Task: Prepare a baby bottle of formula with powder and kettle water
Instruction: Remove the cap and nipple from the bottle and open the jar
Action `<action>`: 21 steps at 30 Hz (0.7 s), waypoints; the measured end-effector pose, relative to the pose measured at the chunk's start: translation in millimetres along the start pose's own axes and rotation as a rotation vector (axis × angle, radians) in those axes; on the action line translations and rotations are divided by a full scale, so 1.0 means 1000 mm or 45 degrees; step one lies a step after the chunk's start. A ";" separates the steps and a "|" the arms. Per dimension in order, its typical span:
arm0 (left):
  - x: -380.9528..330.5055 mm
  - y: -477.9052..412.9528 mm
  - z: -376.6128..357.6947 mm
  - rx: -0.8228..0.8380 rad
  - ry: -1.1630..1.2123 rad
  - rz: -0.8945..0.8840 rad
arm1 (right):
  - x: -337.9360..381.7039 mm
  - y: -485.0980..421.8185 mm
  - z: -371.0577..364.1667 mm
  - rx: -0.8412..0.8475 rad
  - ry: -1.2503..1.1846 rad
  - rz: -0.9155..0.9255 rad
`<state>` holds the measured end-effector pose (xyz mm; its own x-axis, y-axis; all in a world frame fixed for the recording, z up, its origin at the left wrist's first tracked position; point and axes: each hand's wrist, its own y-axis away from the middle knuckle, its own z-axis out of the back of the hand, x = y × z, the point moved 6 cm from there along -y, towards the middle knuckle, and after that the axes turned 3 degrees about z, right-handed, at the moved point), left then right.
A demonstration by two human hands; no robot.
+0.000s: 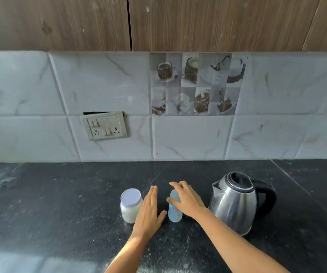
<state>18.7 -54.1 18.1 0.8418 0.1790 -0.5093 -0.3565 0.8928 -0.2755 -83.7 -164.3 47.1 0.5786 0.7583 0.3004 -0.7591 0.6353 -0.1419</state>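
The baby bottle (175, 213) stands straight up on the bench (60, 194). The right hand (186, 198) curls round its top. The left hand (148, 211), flat and holding nothing, is just beside it at nine o'clock, nearer the powder jar (130, 198).

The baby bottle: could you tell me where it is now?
Head view, centre of the counter: the baby bottle stands between the powder jar on its left and the kettle on its right, the right hand gripping its top.
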 end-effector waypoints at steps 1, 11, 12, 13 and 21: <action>0.001 0.002 -0.005 0.017 -0.008 0.005 | 0.000 0.002 -0.003 0.053 -0.004 -0.025; 0.009 0.019 -0.038 0.217 0.352 0.370 | 0.004 0.018 -0.018 0.214 -0.128 0.016; 0.009 0.021 -0.042 0.237 0.404 0.391 | 0.005 0.020 -0.020 0.223 -0.135 0.032; 0.009 0.022 -0.045 0.255 0.454 0.412 | 0.006 0.024 -0.022 0.237 -0.139 0.037; 0.004 0.036 -0.055 0.217 0.743 0.435 | 0.017 0.046 -0.025 0.281 -0.135 0.096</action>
<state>-13.6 -43.6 -38.7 0.3210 0.2526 -0.9128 -0.4536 0.8871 0.0860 -100.9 -118.6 22.0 0.4921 0.7755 0.3956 -0.8524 0.5214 0.0382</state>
